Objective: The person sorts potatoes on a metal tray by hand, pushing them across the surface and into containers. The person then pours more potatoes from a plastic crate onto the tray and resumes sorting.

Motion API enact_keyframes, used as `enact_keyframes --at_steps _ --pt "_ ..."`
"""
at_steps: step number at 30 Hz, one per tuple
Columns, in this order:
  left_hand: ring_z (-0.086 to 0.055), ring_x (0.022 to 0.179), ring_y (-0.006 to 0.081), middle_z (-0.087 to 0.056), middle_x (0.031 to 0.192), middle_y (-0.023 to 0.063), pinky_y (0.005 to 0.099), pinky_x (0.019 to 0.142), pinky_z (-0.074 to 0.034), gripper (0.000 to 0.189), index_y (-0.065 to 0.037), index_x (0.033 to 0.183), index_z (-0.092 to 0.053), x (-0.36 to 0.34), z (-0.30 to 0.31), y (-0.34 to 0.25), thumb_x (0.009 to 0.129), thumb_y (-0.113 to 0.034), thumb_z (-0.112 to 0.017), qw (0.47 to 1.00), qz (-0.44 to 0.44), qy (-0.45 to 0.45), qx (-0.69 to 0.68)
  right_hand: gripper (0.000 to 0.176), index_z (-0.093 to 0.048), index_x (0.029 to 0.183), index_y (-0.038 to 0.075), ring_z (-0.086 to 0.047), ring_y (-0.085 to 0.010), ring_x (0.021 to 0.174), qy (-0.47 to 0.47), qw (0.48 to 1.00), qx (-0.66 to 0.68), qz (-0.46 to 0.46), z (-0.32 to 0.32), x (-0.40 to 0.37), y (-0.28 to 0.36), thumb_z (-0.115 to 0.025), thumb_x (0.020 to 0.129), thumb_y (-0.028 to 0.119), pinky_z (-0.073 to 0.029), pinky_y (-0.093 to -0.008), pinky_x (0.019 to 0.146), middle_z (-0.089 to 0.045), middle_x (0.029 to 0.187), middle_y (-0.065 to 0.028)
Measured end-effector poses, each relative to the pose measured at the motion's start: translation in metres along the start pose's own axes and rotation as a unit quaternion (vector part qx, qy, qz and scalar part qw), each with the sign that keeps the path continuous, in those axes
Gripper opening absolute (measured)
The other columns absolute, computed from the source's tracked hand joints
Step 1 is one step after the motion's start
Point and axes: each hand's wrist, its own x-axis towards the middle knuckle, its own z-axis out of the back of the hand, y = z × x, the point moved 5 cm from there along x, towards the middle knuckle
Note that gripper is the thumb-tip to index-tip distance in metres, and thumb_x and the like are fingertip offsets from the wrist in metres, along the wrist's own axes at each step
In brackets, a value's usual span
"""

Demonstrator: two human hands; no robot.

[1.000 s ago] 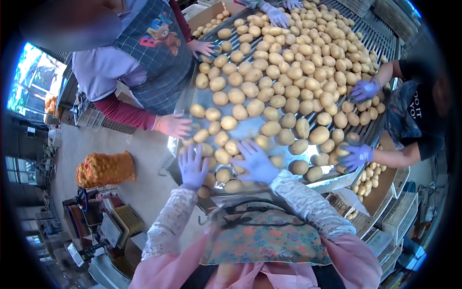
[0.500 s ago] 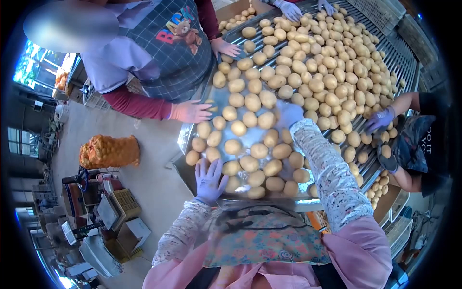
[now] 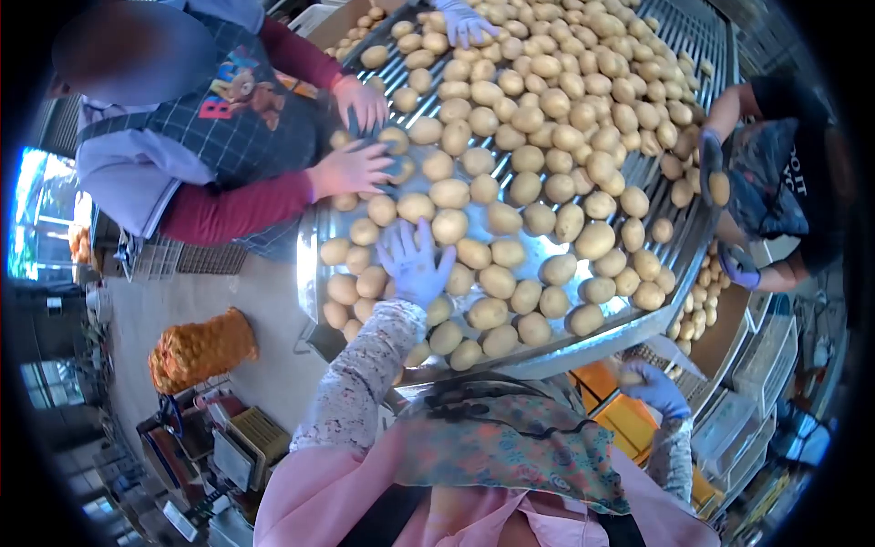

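Many pale tan potatoes (image 3: 487, 314) are spread over a shiny metal sorting table (image 3: 538, 354). My left hand (image 3: 415, 264), in a lavender glove, lies among them with its fingers spread. Its fingertips touch potatoes, and nothing is gripped. Off the table's near right edge, my right hand (image 3: 658, 390), gloved the same, is low beside orange-yellow crates (image 3: 629, 428). Its fingers are curled round what looks like a single potato (image 3: 631, 376), mostly covered by the glove.
Across on the left, a co-worker's two hands (image 3: 354, 171) rest over potatoes. Another gloved hand (image 3: 465, 23) reaches in at the top. At the right, a person in black holds a potato (image 3: 719, 189). A full orange net sack (image 3: 205, 349) stands on the floor; plastic crates (image 3: 738, 428) are stacked lower right.
My right hand has left the tabletop and dropped past the near right edge. My left hand has moved farther in among the potatoes. The view has shifted, and the co-worker's hands have come together.
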Motion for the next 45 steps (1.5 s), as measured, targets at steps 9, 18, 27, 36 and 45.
enact_keyframes --at_steps 9,18,27,36,45 --pt "-0.037 0.142 0.0453 -0.043 0.153 0.0206 0.0646 0.117 -0.024 0.066 -0.018 0.154 -0.044 -0.120 0.044 -0.041 0.096 -0.047 -0.057 0.967 -0.187 0.129 -0.117 0.063 -0.063 0.136 0.020 -0.054 -0.0383 0.124 -0.334 0.830 -0.349 0.277 -0.013 0.053 0.101 -0.081 0.076 0.033 -0.041 -0.0518 0.107 -0.055 0.141 -0.0168" --pt "-0.041 0.138 0.0474 -0.046 0.149 0.0245 0.0652 0.116 -0.024 0.063 -0.011 0.151 -0.047 -0.169 0.100 0.077 0.095 -0.039 -0.057 0.998 -0.025 0.057 0.000 0.067 -0.063 0.137 0.032 -0.036 -0.0463 0.142 -0.138 0.793 -0.369 0.465 -0.150 0.148 0.209 -0.077 0.075 0.052 -0.027 -0.0579 0.119 -0.041 0.152 -0.0228" --pt "-0.042 0.138 0.0483 -0.047 0.147 0.0261 0.0601 0.118 -0.026 0.062 -0.005 0.143 -0.051 -0.117 0.067 -0.043 0.093 -0.040 -0.060 0.969 -0.189 0.112 -0.117 0.028 -0.069 0.101 0.015 -0.060 -0.0306 0.115 -0.013 0.730 -0.299 0.614 -0.151 0.140 0.184 -0.070 0.083 0.037 -0.047 -0.0480 0.097 -0.065 0.118 -0.0128" --pt "-0.053 0.118 0.0388 -0.058 0.131 0.0181 0.0584 0.106 -0.037 0.071 -0.010 0.144 -0.052 -0.029 0.029 0.029 0.084 -0.046 -0.069 0.988 -0.063 0.010 0.137 0.045 -0.065 0.132 0.022 -0.054 -0.0409 0.122 -0.530 0.690 -0.438 0.225 0.028 0.205 0.119 -0.065 0.088 0.032 -0.039 -0.0578 0.105 -0.056 0.140 -0.0160" --pt "-0.062 0.116 0.0362 -0.061 0.126 0.0196 0.0482 0.094 -0.052 0.073 -0.010 0.143 -0.051 0.004 0.035 -0.006 0.084 -0.049 -0.072 0.955 -0.015 0.297 0.006 0.051 -0.067 0.134 0.021 -0.040 -0.0458 0.141 -0.279 0.796 -0.377 0.383 -0.104 0.134 0.172 -0.071 0.086 0.038 -0.034 -0.0573 0.114 -0.047 0.151 -0.0193"
